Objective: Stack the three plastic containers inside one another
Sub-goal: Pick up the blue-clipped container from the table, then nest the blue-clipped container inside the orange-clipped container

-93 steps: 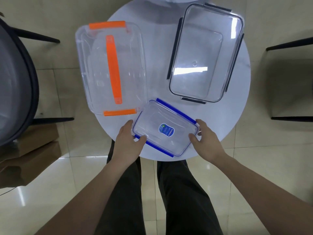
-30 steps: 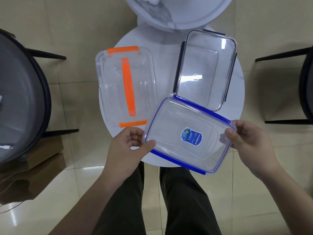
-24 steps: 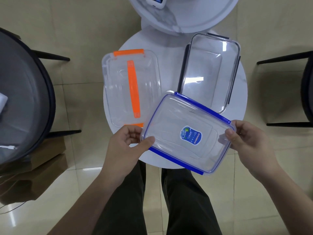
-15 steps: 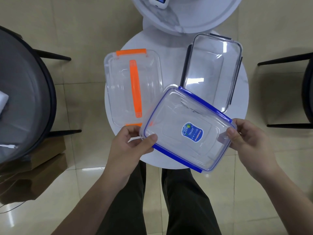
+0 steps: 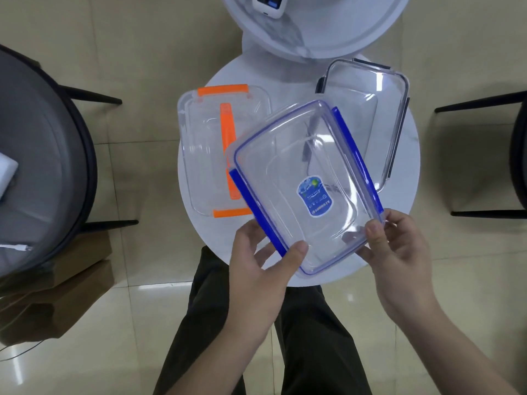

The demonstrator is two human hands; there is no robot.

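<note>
I hold a clear container with blue clips [image 5: 288,178] in the air above the round white table [image 5: 405,206], between the other two. My left hand [image 5: 262,269] grips its near left corner, thumb on the rim. My right hand [image 5: 399,252] pinches its near right corner. A blue sticker shows on its base. The clear container with orange clips and an orange handle [image 5: 205,155] rests on the table's left side. The larger clear container with black clips [image 5: 379,121] rests at the back right, partly behind the held one.
A second round white table [image 5: 328,27] with a small white device [image 5: 269,2] stands beyond. A grey chair [image 5: 37,155] stands at the left with brown boxes [image 5: 57,295] under it. Black chair legs [image 5: 482,158] are at the right. My legs are below.
The blue-clip container has been lifted off the table and turned, its long side now running away from me, and it has moved up and forward over the gap between the other two.
</note>
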